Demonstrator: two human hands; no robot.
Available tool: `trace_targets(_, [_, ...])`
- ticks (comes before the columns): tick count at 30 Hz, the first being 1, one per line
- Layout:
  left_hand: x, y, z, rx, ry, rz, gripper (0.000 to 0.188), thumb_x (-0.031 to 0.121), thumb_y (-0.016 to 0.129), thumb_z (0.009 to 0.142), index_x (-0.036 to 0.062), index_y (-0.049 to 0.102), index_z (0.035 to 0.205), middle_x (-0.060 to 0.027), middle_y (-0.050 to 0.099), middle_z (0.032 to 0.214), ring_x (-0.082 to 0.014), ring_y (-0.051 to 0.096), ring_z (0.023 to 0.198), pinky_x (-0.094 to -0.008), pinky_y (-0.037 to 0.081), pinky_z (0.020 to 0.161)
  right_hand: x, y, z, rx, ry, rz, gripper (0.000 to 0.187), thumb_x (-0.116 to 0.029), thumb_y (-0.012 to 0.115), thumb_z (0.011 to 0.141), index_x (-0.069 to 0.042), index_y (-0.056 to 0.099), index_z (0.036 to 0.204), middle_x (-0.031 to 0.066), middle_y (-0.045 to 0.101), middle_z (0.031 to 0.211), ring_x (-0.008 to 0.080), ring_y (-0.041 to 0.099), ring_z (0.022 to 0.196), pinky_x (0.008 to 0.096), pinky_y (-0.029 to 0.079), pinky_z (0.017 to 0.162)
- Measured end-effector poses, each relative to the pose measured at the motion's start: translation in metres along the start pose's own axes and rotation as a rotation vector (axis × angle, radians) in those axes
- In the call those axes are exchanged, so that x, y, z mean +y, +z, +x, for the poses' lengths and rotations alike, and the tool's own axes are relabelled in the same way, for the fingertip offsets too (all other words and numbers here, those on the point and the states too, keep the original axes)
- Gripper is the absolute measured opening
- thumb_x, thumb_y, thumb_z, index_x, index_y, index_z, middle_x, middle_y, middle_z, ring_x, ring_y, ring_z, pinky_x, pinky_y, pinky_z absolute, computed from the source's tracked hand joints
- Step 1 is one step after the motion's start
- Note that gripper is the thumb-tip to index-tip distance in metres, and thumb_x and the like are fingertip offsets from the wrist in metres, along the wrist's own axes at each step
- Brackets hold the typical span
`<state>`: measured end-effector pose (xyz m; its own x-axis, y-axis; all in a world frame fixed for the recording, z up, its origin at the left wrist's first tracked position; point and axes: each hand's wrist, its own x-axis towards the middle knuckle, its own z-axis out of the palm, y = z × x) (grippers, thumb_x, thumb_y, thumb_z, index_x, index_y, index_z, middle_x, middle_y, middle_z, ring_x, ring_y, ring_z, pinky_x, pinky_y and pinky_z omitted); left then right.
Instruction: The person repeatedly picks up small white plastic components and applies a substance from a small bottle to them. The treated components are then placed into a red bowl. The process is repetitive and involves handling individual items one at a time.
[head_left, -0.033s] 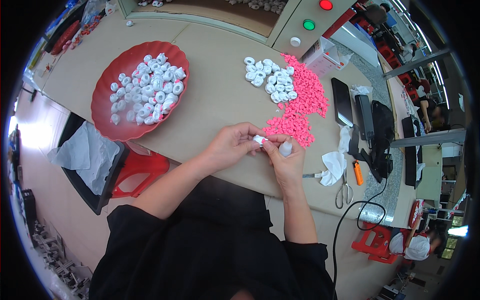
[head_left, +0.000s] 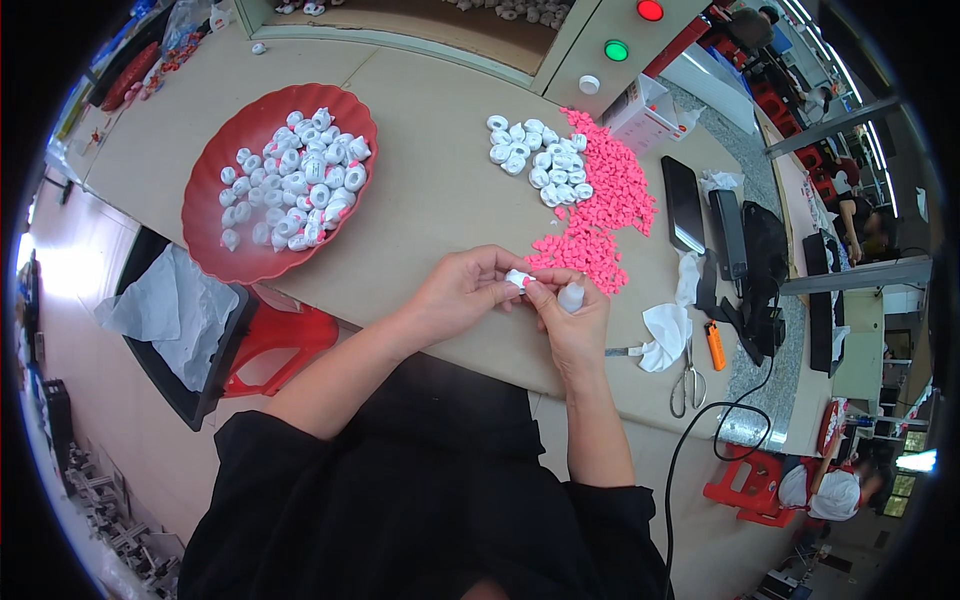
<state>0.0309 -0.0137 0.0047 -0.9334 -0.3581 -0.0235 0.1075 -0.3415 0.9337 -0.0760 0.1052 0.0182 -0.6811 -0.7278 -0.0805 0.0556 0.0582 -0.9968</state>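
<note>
Between thumb and fingers, my left hand (head_left: pixel 455 292) pinches a small white figure piece (head_left: pixel 516 278). Against it, the fingertips of my right hand (head_left: pixel 575 335) press a small pink piece (head_left: pixel 528 283). That same hand also keeps a small translucent white bottle (head_left: pixel 571 297) tucked in its fingers, its tip upward. Just beyond my right hand lies a spread heap of pink pieces (head_left: pixel 610 185). Several white figure pieces (head_left: pixel 516 145) sit in a cluster beside the heap. To the left, a red scalloped bowl (head_left: pixel 210 190) holds many white pieces, some with pink parts.
Right of the heap are a black phone (head_left: pixel 683 203), a dark oblong case (head_left: pixel 729 232), crumpled white tissue (head_left: pixel 665 335), scissors (head_left: pixel 688 388) and an orange cutter (head_left: pixel 715 346). A black cable (head_left: pixel 672 500) hangs over the edge. A white box (head_left: pixel 640 115) stands behind; a red stool (head_left: pixel 285 345) is below left.
</note>
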Motion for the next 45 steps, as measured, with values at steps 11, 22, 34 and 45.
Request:
trace_targets(11, [0.006,0.001,0.003,0.122,-0.066,-0.016,0.018,0.002,0.054,0.084,-0.0042,0.056,0.1,-0.0059,0.061,0.087,-0.009,0.058,0.074,-0.0226,0.049,0.071,0.006,0.005,-0.002,0.003,-0.11,-0.034,0.009,0.0,0.059,0.08,0.003,0.062,0.088,0.0057,0.063,0.079,0.0091,0.058,0.071,0.0204,0.045,0.063])
trace_targets(22, [0.001,0.001,0.008,0.149,-0.091,-0.032,0.017,0.0,0.054,0.083,-0.0053,0.057,0.098,-0.008,0.062,0.083,-0.0096,0.06,0.068,-0.0227,0.051,0.068,0.023,0.006,0.003,0.059,-0.47,-0.32,0.005,0.0,0.06,0.077,0.001,0.059,0.082,0.0038,0.06,0.073,0.0091,0.055,0.066,0.021,0.042,0.059])
trace_targets(34, [0.005,-0.001,0.01,0.111,-0.153,-0.111,0.021,0.013,0.055,0.087,-0.0037,0.056,0.101,-0.0081,0.06,0.083,-0.0102,0.058,0.066,-0.0229,0.051,0.064,0.005,0.001,0.006,0.024,0.069,0.175,0.012,-0.007,0.061,0.081,0.002,0.06,0.09,0.0053,0.06,0.071,0.0073,0.051,0.056,0.0199,0.039,0.049])
trace_targets(45, [0.005,0.005,0.009,0.147,-0.105,-0.06,0.017,0.0,0.055,0.082,-0.0041,0.054,0.098,-0.0076,0.061,0.084,-0.0089,0.058,0.069,-0.0223,0.05,0.065,0.008,0.008,-0.002,0.058,-0.131,-0.039,0.009,0.0,0.059,0.079,0.002,0.061,0.088,0.0047,0.061,0.077,0.0074,0.056,0.069,0.02,0.044,0.061])
